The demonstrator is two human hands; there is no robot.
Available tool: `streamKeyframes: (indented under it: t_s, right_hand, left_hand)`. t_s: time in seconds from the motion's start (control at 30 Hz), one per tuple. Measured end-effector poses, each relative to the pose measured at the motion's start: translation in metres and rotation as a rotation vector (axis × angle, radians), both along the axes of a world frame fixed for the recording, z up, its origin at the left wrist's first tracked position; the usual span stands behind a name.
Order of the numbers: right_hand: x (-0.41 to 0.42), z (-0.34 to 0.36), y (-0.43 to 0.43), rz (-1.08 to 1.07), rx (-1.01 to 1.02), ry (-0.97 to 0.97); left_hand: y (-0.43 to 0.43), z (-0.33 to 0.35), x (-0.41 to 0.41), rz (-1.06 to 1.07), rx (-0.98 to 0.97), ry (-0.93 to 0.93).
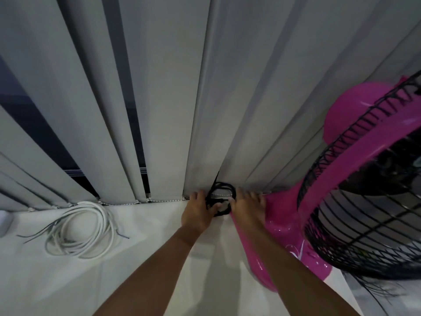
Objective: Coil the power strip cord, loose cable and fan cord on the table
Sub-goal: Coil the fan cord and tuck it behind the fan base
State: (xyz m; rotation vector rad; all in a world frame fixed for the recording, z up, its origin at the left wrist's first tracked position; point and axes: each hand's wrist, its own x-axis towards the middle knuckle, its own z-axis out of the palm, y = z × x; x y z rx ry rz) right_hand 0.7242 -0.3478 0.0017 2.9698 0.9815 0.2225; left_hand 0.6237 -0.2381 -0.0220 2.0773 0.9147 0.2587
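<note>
fan cord (222, 195) held as small black coil at table (141, 258) rear edge | left hand (198, 213) and right hand (247, 205) fingers closed on it | loops to be kept equal, pinched flat | loose cable (86, 231) lying coiled, left

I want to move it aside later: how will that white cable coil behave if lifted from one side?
The white cable coil lies in loose, untied loops, so it would probably sag and spread. Its thin dark ends splay free, so they may dangle or snag.
</note>
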Motion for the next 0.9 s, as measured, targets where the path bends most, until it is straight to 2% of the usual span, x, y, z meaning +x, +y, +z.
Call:
streamKeyframes:
  t_s: [0.1, 0.2, 0.3, 0.5, 0.77, 0.9]
  right_hand:
    - [-0.009, -0.003, -0.009, 0.088, 0.103, -0.125]
    - [-0.014, -0.006, -0.015, 0.152, 0.142, -0.169]
    - [-0.016, -0.008, -0.015, 0.188, 0.096, -0.115]
    - [-0.004, -0.006, -0.004, 0.092, -0.206, 0.080]
    - [-0.001, 0.014, 0.024, 0.014, -0.299, 0.172]
    - [-0.004, 0.014, 0.017, 0.026, -0.252, 0.182]
  left_hand:
    - [-0.004, -0.001, -0.007, -0.006, -0.010, -0.041]
    - [-0.007, -0.004, -0.010, -0.009, 0.005, -0.034]
    - [-0.007, -0.006, -0.010, -0.067, 0.045, 0.033]
    - [-0.006, -0.009, -0.007, -0.096, 0.098, 0.118]
    - [-0.012, -0.010, -0.002, -0.045, 0.156, 0.142]
    - [-0.009, -0.010, -0.004, -0.079, 0.129, 0.125]
